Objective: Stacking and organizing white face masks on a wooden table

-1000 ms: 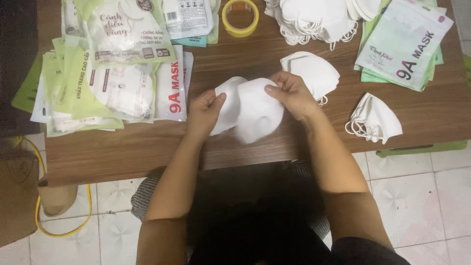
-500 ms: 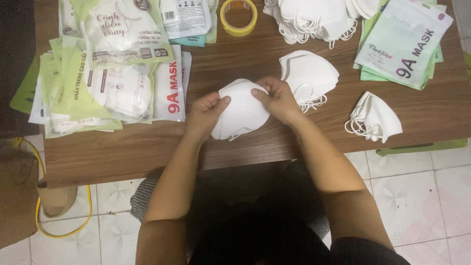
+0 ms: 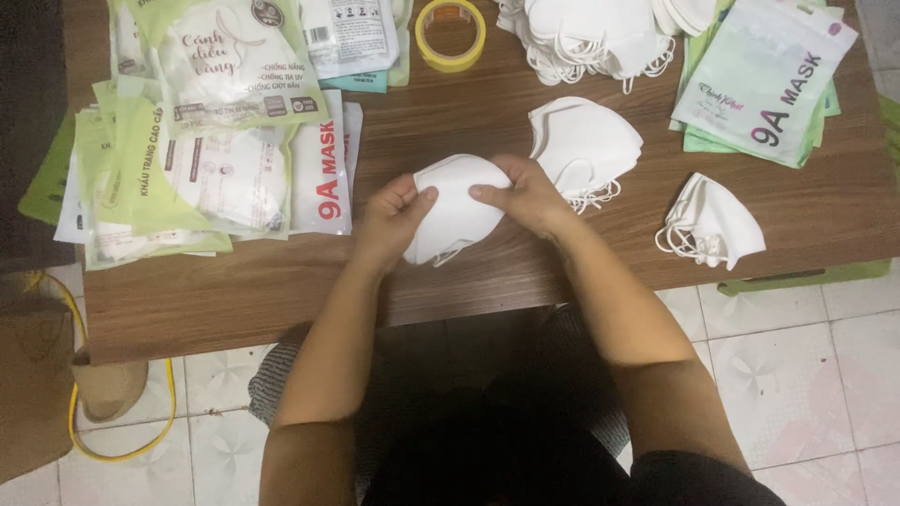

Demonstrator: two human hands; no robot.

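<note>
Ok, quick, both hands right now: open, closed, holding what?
Left hand: closed, pinching the left edge of the white folded mask.
Right hand: closed, gripping the same mask's top right edge.

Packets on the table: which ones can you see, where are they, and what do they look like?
Pile of flat packets, table's far left: light green and white, clear windows showing white masks.
White packet, top middle-left: flat, dark print, a teal packet edge under it.
Stack of flat packets, far right: pale green and white, dark lettering.
No screens or signs.
Between the piles, the left hand and right hand hold a white mask.
</note>
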